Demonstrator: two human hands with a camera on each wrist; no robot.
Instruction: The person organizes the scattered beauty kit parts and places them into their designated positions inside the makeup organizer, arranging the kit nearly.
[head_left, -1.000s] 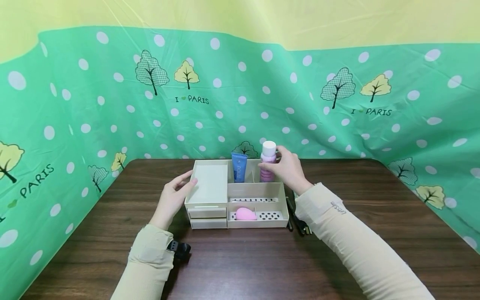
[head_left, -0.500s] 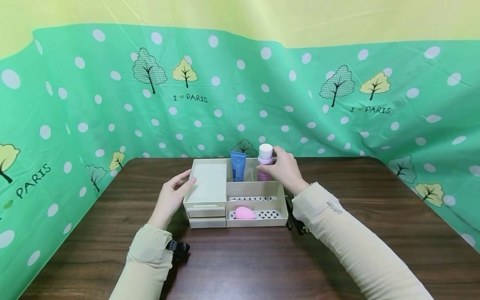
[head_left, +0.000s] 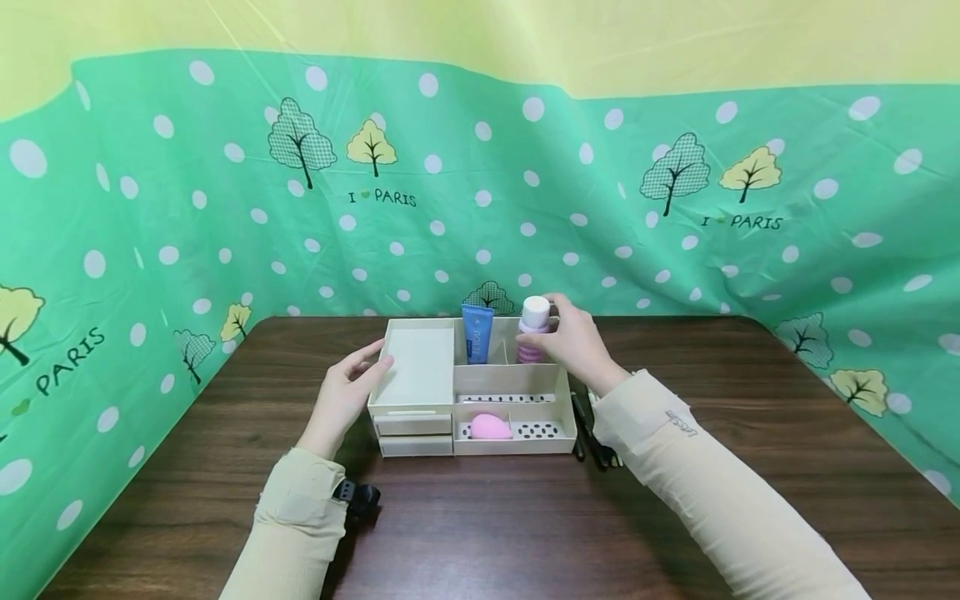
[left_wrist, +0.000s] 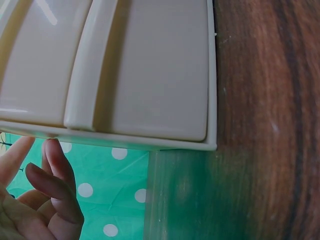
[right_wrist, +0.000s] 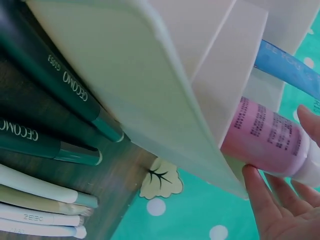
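Two hands are busy at a pale box (head_left: 416, 358) near the middle of the worktop's (head_left: 465, 533) far edge. Leftmost, the left hand (head_left: 345, 392) has its fingers relaxed, touching the box's left wall and gripping nothing. Next come the box's two drawers (head_left: 415, 426), both closed, on the side nearer the worktop's left edge. In the rear compartment to their right leans a blue tube (head_left: 477, 335); in front, nearer the worktop's near edge, a pink sponge (head_left: 491, 427) lies in the low tray. Further right, a white-capped bottle (head_left: 533, 329) stands in the rear right compartment, slightly tilted; whether its base touches the floor there is hidden. The right hand (head_left: 581, 342) grips it between thumb and fingers. Outside the box, towards the worktop's right edge, lie two dark sticks (right_wrist: 60, 82) and four pale sticks (right_wrist: 45, 216), just beside its right wall. Judging by this, the work is partly done: tube and sponge are in place, the bottle seems nearly so, lacking only release, and the sticks are not in the box.
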